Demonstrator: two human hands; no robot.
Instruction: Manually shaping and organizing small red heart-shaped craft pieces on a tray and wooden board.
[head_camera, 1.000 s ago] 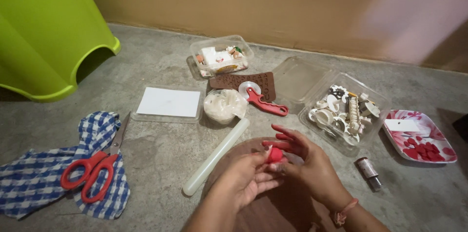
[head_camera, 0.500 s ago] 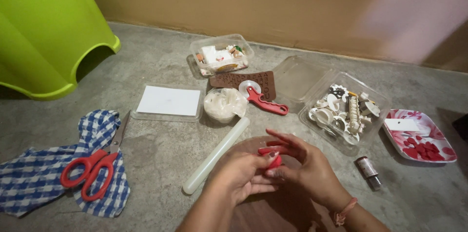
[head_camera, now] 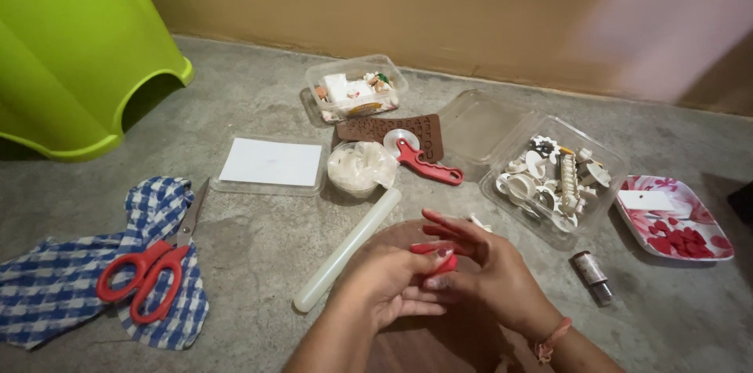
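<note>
**Clay lump now squeezed flatter between both hands**

Compared to a second ago, the red clay (head_camera: 436, 261) looks more stretched out, low centre of frame. Left hand (head_camera: 390, 285) cups it underneath, right hand (head_camera: 478, 267) pinches on top, fingers partly spread. Roller (head_camera: 349, 248) sits untouched just left.

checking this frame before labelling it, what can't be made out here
Head view only:
- red piece: shape mostly hidden between left hand and right hand.
- brown board: covered by both hands, cut off by the bottom edge.
- small white cutters in the clear tub: too small to tell apart.
- green bin: cropped by the left edge.
</note>
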